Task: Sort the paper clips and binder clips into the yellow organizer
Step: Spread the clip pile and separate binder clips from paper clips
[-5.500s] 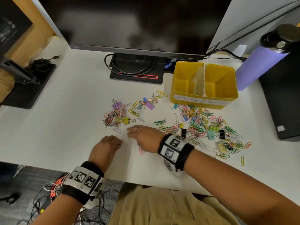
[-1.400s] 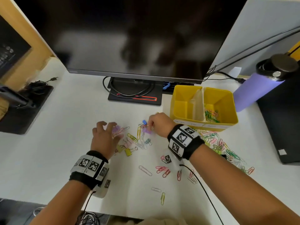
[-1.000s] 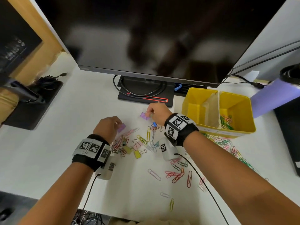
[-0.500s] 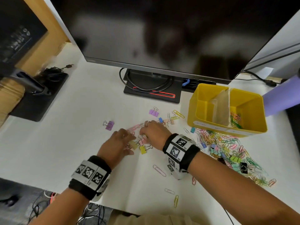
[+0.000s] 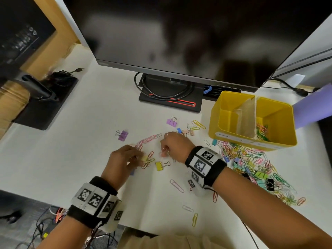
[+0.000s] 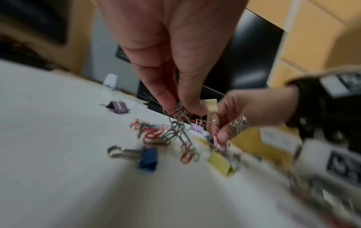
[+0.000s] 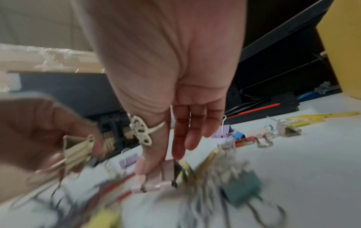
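Observation:
The yellow organizer (image 5: 251, 141) stands at the right; several paper clips (image 5: 261, 130) lie in its right compartment, and its left one shows only bare floor. My left hand (image 5: 138, 157) pinches a pale yellow binder clip (image 7: 78, 149), and a tangle of paper clips (image 6: 175, 132) hangs from its fingertips (image 6: 187, 106). Just to the right, my right hand (image 5: 164, 150) pinches a pink binder clip (image 7: 156, 183) low over the table. A yellow binder clip (image 5: 159, 166) and a blue one (image 6: 148, 157) lie below the hands.
Two purple binder clips (image 5: 123, 135) (image 5: 171, 122) lie apart beyond the hands. A dense heap of clips (image 5: 251, 162) spreads in front of the organizer. The monitor stand (image 5: 168, 97) is behind, a purple bottle (image 5: 312, 105) at far right, and loose paper clips (image 5: 177, 186) near the front edge.
Both hands left the purple binder clips lying apart on the table and came back to the middle heap. The left has since lifted a tangle; the right has taken a pink binder clip.

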